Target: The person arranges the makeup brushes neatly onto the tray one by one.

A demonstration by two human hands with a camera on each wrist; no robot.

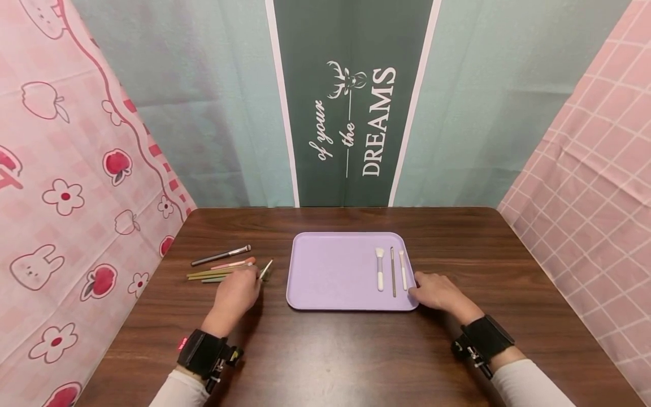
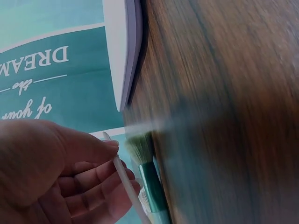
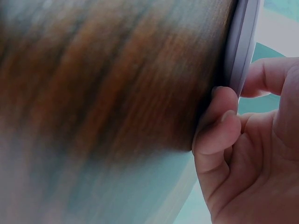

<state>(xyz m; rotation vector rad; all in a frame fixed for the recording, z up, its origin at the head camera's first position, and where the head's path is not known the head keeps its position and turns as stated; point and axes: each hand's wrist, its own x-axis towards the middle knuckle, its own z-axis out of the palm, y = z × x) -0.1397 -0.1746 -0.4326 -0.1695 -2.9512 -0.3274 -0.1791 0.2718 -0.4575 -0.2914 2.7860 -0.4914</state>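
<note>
My left hand (image 1: 238, 293) is over a loose group of makeup brushes at the left and pinches a slim pale brush (image 2: 125, 182) between thumb and fingers. Just beyond it in the left wrist view lies a makeup brush with a green handle (image 2: 154, 186). A lilac tray (image 1: 330, 271) sits mid-table; my right hand (image 1: 438, 291) grips its right edge near the front corner, thumb at the rim (image 3: 240, 51) and fingers curled against its side. On the tray's right part lie a wide white brush (image 1: 380, 271), a thin dark brush (image 1: 393, 274) and a small white brush (image 1: 403, 270).
Behind the left hand lie a dark-handled brush (image 1: 221, 256), a pink brush (image 1: 233, 264) and an olive-handled brush (image 1: 203, 275), partly covered by the hand. The wooden table (image 1: 325, 350) meets a green curtain (image 1: 346, 192) at the back, with pink cloths on both sides.
</note>
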